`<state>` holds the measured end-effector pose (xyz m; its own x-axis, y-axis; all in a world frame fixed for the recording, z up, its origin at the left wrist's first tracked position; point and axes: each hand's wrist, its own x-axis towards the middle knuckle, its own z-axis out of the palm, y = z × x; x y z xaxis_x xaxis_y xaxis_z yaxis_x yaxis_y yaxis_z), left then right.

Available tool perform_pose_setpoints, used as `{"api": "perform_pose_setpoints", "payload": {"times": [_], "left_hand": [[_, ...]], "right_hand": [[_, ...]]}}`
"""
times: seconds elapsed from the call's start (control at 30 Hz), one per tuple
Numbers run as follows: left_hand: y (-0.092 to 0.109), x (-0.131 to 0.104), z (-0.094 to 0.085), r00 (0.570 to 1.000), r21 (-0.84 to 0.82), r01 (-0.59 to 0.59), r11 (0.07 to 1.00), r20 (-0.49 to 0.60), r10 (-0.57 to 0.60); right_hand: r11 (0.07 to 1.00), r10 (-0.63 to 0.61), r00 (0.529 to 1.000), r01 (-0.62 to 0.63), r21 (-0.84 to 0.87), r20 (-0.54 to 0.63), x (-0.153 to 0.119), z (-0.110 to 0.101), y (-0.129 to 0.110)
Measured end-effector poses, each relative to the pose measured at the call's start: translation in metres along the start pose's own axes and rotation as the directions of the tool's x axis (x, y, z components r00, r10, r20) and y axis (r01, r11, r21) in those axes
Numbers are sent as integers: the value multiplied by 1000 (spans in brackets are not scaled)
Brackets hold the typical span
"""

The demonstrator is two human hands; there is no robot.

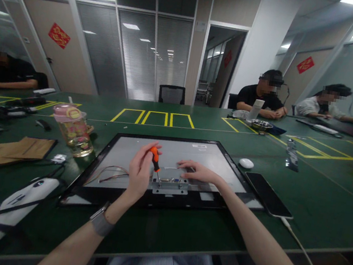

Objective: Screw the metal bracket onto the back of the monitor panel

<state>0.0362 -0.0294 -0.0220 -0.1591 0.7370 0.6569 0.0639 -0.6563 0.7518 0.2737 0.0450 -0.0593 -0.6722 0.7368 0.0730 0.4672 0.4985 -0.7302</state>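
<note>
A flat display panel [214, 167] with a black frame and grey back lies on the green table before me. Along its near side sits a metal bracket [170, 189] with a row of connector ports. My left hand [140, 169] is closed around an orange-and-black screwdriver [155, 158], whose tip points down at the bracket's left end. Whether the tip sits in a screw is too small to tell. My right hand [202, 172] rests on the panel just behind the bracket, fingers stretched and slightly bent. Thin wires [109, 171] lie on the panel left of my left hand.
A phone [268, 194] with a white cable and a white earbud case [246, 163] lie to the right. On the left stand a drink bottle [75, 128], a paper bag [11, 150] and a white device [5, 213] with straps. Several people sit around the table.
</note>
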Motion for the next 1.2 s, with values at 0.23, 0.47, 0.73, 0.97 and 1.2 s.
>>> {"api": "perform_pose_setpoints", "payload": {"times": [0.23, 0.47, 0.73, 0.97, 1.2], "left_hand": [[-2, 2, 0, 995, 131, -97, 987, 23, 95], [-2, 2, 0, 992, 161, -123, 979, 15, 122], [-6, 4, 3, 988, 130, -131, 983, -67, 140], [-2, 2, 3, 995, 97, -81, 992, -56, 87], [2, 1, 0, 997, 52, -52, 997, 67, 48]], "right_hand": [[1000, -8, 1000, 8, 20, 1, -1, -1, -4], [1000, -17, 1000, 17, 20, -8, 0, 1, -3], [1000, 2, 1000, -2, 0, 2, -1, 0, -3], [1000, 5, 1000, -5, 2, 1, -1, -1, -4], [1000, 8, 1000, -8, 15, 0, -1, -1, -4]]}}
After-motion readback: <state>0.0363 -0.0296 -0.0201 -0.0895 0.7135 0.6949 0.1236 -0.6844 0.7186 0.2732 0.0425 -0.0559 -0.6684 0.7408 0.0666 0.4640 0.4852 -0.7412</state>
